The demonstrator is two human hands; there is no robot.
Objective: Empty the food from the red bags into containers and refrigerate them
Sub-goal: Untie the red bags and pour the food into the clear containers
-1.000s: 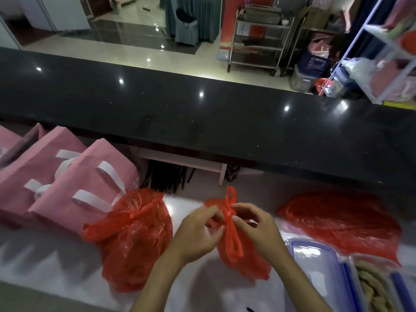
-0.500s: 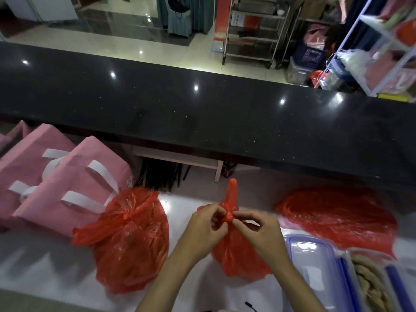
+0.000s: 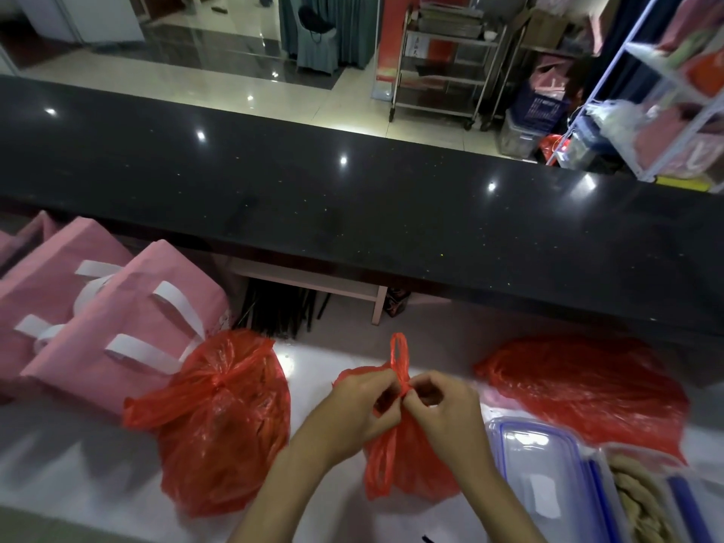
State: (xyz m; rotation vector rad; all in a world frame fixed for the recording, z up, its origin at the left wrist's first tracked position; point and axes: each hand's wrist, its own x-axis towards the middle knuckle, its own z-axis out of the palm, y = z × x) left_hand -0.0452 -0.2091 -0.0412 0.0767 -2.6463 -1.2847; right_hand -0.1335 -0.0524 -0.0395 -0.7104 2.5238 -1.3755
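Both hands are up at the knot of the small red bag (image 3: 407, 460) sitting in the middle of the white desk (image 3: 78, 464). The left hand (image 3: 362, 409) and right hand (image 3: 446, 413) are pressed close together, fingertips pinching the twisted plastic right at the knot. One handle loop (image 3: 399, 352) sticks straight up above the fingers, and another strip of the bag hangs down in front, below the left hand. The bag itself sits on the desk, mostly hidden behind the two hands, so I can't see what's in it.

To the left of it, near but not touching, there's a bigger red bag (image 3: 219, 421), knotted shut at the top and bulging. Off to the right, toward the back of the desk, a third red bag (image 3: 580, 389) lies flatter and spread out.

Just right of the right wrist is a clear plastic lid (image 3: 536, 464) with a blue rim, lying flat, and next to that a container (image 3: 634, 499) with some beige, rope-like food in it, partly cut off by the edge of the frame.

On the far left are a couple of pink bags (image 3: 117, 307) with white handles, the nearest one touching the big red bag. Behind everything runs a raised black counter (image 3: 352, 213), shiny and speckled.
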